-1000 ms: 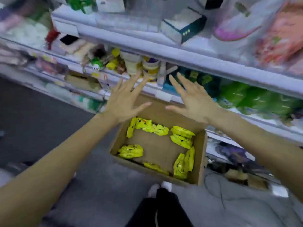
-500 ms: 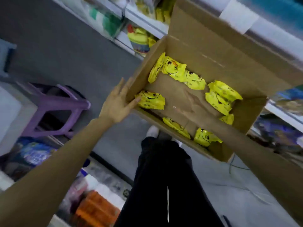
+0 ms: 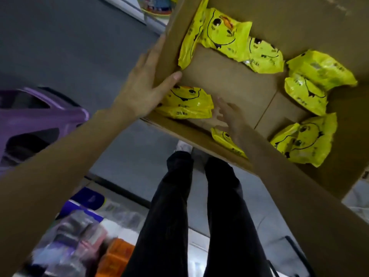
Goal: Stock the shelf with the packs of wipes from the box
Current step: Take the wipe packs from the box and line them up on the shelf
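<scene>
**user1:** what's on the floor [image 3: 69,47]?
**user2:** purple stool [image 3: 40,120] on the left, plus a white shoe [image 3: 183,145].
**user1:** and the box [image 3: 229,82]?
**user2:** yellow packs [image 3: 225,35] lying round the edges of its bottom.

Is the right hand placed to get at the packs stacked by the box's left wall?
Probably yes. The right hand is inside the box, open fingers almost at the stacked packs, nothing between. The left hand grips the wall beside them, thumb over the rim, clear of the approach.

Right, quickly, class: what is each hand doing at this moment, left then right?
Left hand: grips the cardboard box by its side wall, thumb inside.
Right hand: open and blurred, fingers spread inside the box, holding nothing.
</scene>
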Available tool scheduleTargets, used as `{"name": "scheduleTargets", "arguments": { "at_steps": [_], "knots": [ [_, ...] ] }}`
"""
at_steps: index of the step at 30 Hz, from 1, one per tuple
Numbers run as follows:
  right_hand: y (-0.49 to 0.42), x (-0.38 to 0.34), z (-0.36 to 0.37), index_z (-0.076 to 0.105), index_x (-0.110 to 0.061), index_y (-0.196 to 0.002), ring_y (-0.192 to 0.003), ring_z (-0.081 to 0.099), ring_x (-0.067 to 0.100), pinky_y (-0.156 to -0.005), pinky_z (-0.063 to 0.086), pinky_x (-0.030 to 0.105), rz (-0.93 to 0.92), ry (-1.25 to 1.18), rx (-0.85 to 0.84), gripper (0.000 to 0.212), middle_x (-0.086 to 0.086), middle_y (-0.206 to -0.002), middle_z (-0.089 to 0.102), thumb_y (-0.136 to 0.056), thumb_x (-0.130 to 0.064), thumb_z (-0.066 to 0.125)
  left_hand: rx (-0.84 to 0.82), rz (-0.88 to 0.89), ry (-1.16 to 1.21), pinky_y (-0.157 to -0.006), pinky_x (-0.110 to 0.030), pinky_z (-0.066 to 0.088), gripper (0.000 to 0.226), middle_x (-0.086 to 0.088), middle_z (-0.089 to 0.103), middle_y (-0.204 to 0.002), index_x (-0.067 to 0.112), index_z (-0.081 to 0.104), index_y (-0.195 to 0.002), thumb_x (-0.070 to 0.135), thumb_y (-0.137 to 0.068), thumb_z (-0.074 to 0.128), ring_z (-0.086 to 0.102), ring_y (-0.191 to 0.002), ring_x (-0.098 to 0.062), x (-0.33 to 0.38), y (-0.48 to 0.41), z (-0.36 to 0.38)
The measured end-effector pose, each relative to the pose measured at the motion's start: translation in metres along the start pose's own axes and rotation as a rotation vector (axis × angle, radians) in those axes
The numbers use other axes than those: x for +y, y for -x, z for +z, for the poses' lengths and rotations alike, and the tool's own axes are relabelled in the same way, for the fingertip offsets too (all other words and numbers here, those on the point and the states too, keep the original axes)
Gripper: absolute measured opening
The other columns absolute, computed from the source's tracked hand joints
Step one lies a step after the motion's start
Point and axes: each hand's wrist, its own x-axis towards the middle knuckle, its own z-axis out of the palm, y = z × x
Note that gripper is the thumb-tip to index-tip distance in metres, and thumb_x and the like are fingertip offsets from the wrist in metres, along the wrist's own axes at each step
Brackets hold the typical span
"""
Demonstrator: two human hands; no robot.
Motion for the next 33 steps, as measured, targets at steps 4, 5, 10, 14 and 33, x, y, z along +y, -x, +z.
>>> {"name": "scheduleTargets", "arguments": {
  "at_steps": [4, 5, 10, 14, 33],
  "knots": [
    [-0.019, 0.000, 0.022, 0.042, -0.017, -0.142, -0.134, 0.041, 0.019, -0.109, 0.038, 0.042, -0.012, -0.114, 0.017, 0.060, 0.002, -0.146, 0.044, -0.093, -0.049, 0.053, 0.041, 0.032, 0.031, -0.098, -0.020, 0.028, 0.078, -0.003, 0.031, -0.154, 0.026, 0.004, -0.156, 0.049, -0.096, 0.048, 0.037, -0.135, -0.019, -0.006, -0.003, 0.011],
    [-0.024, -0.002, 0.029, 0.047, -0.015, -0.138, -0.131, 0.045, 0.020, -0.109, 0.039, 0.041, -0.019, -0.129, 0.083, 0.057, 0.003, -0.142, 0.049, -0.091, -0.046, 0.057, 0.055, 0.033, 0.048, -0.098, -0.019, 0.028, 0.077, -0.003, 0.031, -0.154, 0.025, 0.004, -0.156, 0.048, -0.097, 0.048, 0.036, -0.136, -0.018, -0.008, -0.003, 0.013],
    [-0.051, -0.001, 0.046, 0.066, -0.008, -0.103, -0.099, 0.060, 0.021, -0.095, 0.049, 0.035, 0.001, -0.170, 0.317, 0.030, 0.011, -0.115, 0.065, -0.084, -0.030, 0.073, 0.116, 0.058, 0.074, -0.097, -0.016, 0.026, 0.073, 0.001, 0.032, -0.155, 0.023, 0.008, -0.156, 0.047, -0.098, 0.046, 0.032, -0.136, -0.009, -0.012, -0.004, 0.018],
    [-0.059, -0.001, 0.038, 0.060, -0.011, -0.081, -0.086, 0.059, 0.020, -0.073, 0.051, 0.025, -0.005, -0.262, 0.332, 0.014, 0.002, -0.087, 0.058, -0.085, -0.017, 0.072, 0.121, 0.074, 0.070, -0.100, -0.016, 0.024, 0.070, 0.002, 0.028, -0.157, 0.023, 0.009, -0.156, 0.046, -0.099, 0.043, 0.029, -0.139, -0.008, -0.014, -0.005, 0.017],
    [-0.076, -0.018, 0.004, 0.063, -0.012, -0.112, -0.079, 0.071, 0.022, -0.073, 0.060, 0.044, 0.058, -0.779, 0.271, 0.036, 0.006, -0.100, 0.071, -0.083, -0.032, 0.073, 0.120, 0.072, 0.116, -0.094, 0.004, 0.017, 0.068, 0.025, 0.023, -0.140, 0.028, 0.010, -0.155, 0.045, -0.098, 0.043, 0.022, -0.127, 0.014, -0.015, -0.007, 0.017]
  ]
}}
